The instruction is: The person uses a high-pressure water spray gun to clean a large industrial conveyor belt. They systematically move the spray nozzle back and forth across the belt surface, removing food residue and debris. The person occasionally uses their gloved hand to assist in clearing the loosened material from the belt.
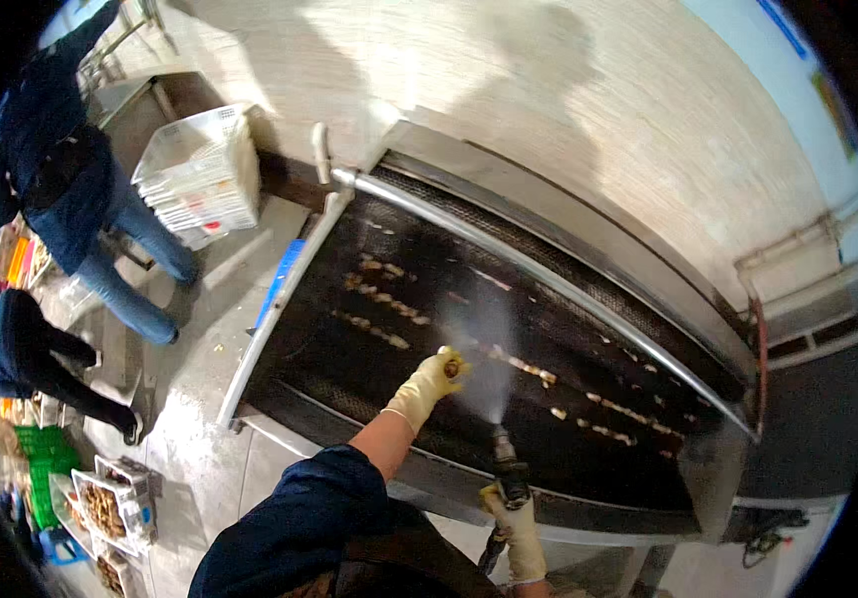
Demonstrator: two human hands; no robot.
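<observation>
My left hand (pixel 433 381), in a pale yellow rubber glove, reaches over the dark perforated bed of a metal trough (pixel 414 254), its fingers curled around a small brownish item (pixel 452 368) that I cannot identify. Below it to the right, my right hand (pixel 515 523), gloved alike, grips a hose spray nozzle (pixel 507 467). A white fan of spray (pixel 492 359) leaves the nozzle and passes just right of my left hand. Rows of small pale and brown pieces (pixel 392 303) lie on the bed on both sides of the spray.
A metal rail (pixel 534 269) runs along the trough's far side. Stacked white plastic crates (pixel 205 176) stand left of it. Two people, one upright (pixel 63 172) and one bent over (pixel 18 344), are at the left. Baskets of brown pieces (pixel 107 508) and green crates (pixel 48 463) sit on the floor.
</observation>
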